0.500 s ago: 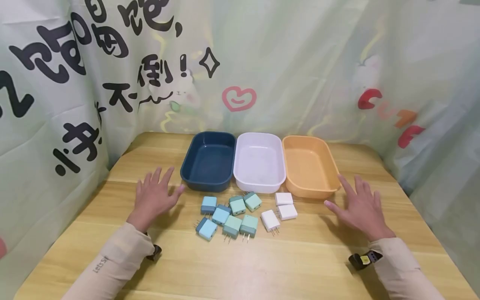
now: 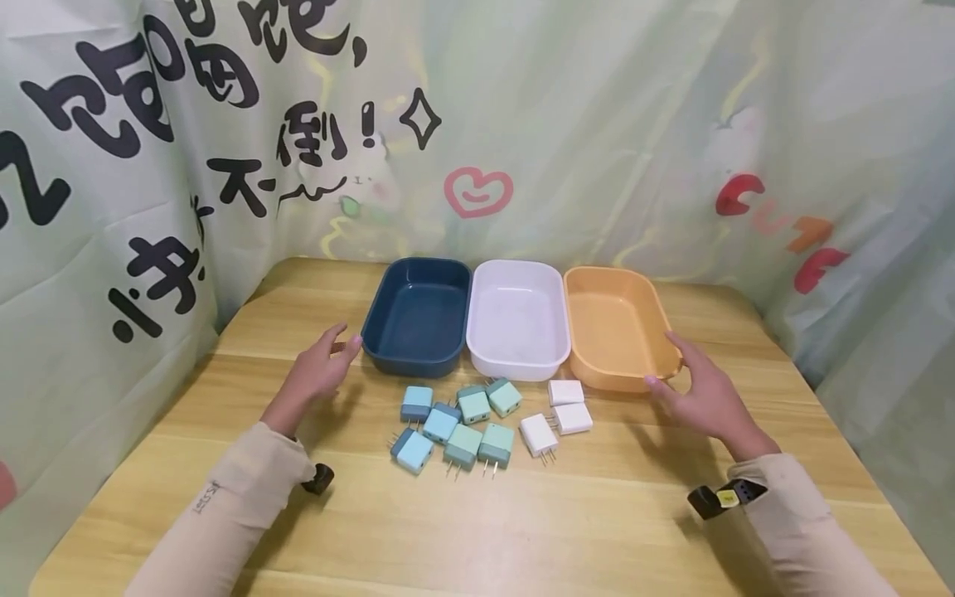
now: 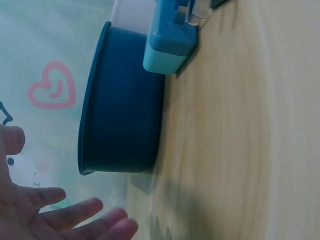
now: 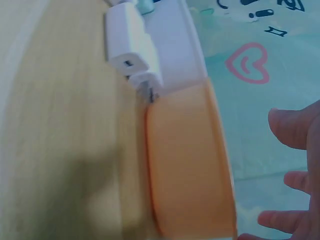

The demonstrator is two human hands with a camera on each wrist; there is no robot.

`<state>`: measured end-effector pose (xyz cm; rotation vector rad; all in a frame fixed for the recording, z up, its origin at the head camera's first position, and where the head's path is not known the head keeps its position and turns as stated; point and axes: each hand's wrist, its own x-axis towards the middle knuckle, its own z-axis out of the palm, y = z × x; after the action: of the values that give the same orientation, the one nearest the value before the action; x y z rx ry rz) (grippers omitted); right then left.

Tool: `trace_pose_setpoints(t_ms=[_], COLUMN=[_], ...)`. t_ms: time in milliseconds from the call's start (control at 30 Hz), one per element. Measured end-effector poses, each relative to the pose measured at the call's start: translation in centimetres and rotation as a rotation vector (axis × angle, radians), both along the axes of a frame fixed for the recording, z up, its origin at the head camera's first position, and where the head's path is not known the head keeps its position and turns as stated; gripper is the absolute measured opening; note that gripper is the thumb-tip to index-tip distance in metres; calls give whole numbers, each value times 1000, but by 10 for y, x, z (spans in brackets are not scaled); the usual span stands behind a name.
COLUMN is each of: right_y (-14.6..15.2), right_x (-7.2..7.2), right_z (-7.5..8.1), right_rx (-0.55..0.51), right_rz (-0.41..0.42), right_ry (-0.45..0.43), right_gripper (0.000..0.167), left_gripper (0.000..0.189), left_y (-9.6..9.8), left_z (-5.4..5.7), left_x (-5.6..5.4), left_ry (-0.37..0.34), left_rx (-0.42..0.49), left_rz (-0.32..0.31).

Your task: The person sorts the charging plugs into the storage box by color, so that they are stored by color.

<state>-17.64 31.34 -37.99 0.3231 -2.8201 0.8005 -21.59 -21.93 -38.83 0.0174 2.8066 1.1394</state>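
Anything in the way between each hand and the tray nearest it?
Nothing visible. The left hand is right beside the navy tray, the right hand at the near right corner of the orange tray. The chargers lie in front of the trays, outside both gaps.

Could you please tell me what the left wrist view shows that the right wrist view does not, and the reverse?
Left wrist only: the left hand, a two-tone blue charger and a clear view of the dark blue tray.

Right wrist only: the right hand, the orange tray and white chargers.

Both: part of the lavender tray, the pink heart on the backdrop and the wooden table.
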Motion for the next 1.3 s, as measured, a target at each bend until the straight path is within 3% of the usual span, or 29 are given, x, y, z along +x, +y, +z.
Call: trace_pose_setpoints(t_ms=[233, 400, 700, 967, 1300], right_y=[-10, -16, -28, -45, -66], right_x=[-2, -8, -17, -29, -36], right_z=[15, 21, 23, 21, 19], right_rx=[-152, -258, -392, -564, -630], right_rz=[24, 81, 203, 293, 358], right_ry=[-114, -153, -229, -317, -342], right_gripper=[74, 70, 63, 58, 52], left_gripper=[71, 62, 61, 58, 56], left_y=[3, 6, 7, 9, 9], left_z=[0, -1, -5, -8, -12], left_x=[-8, -17, -26, -30, -31], left_ry=[-96, -129, -182, -188, -170], left_rx=[302, 428, 518, 535, 528], left_rz=[82, 130, 115, 127, 126])
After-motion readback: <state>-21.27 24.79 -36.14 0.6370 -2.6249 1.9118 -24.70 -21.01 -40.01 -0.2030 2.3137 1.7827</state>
